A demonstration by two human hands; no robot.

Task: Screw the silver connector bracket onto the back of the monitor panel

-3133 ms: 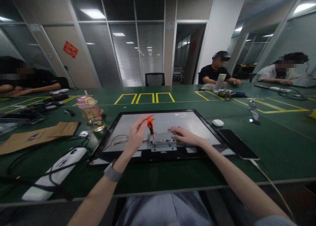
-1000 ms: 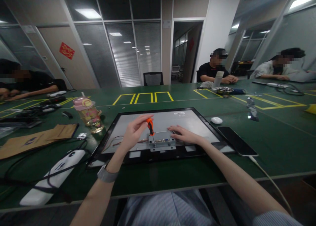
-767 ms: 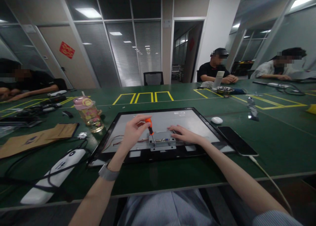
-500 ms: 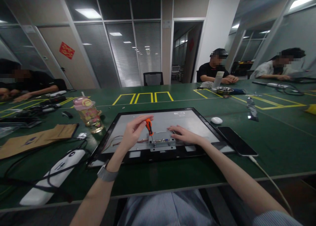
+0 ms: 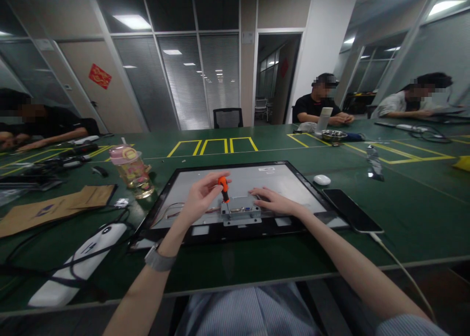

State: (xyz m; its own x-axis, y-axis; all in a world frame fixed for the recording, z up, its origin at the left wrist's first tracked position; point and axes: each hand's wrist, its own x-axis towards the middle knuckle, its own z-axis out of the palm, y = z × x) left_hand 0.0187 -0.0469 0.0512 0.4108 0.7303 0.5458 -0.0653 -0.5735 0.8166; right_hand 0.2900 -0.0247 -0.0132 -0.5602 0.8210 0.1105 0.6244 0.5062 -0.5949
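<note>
A flat display panel [image 5: 235, 181] with a black frame lies back side up on the green table. Near its front edge sits a metal bracket box [image 5: 240, 213] with several connector ports. My left hand [image 5: 205, 191] grips the orange and black handle of a screwdriver [image 5: 223, 190], which stands almost upright. Its tip reaches down to the left part of the bracket box; any screw there is too small to make out. My right hand [image 5: 271, 199] rests with fingers stretched out at the right end of the box. Thin wires [image 5: 172, 211] run from the box's left side.
Right of the panel are a phone [image 5: 352, 211] on a cable and a white earphone case [image 5: 322, 180]. To the left stand a drink cup [image 5: 132, 172], a brown paper bag [image 5: 58, 206] and a white power strip [image 5: 79, 265]. Other people sit across the table.
The screwdriver handle has shifted slightly right and become more upright, and my left fingers have moved around it. My right hand stays where it was.
</note>
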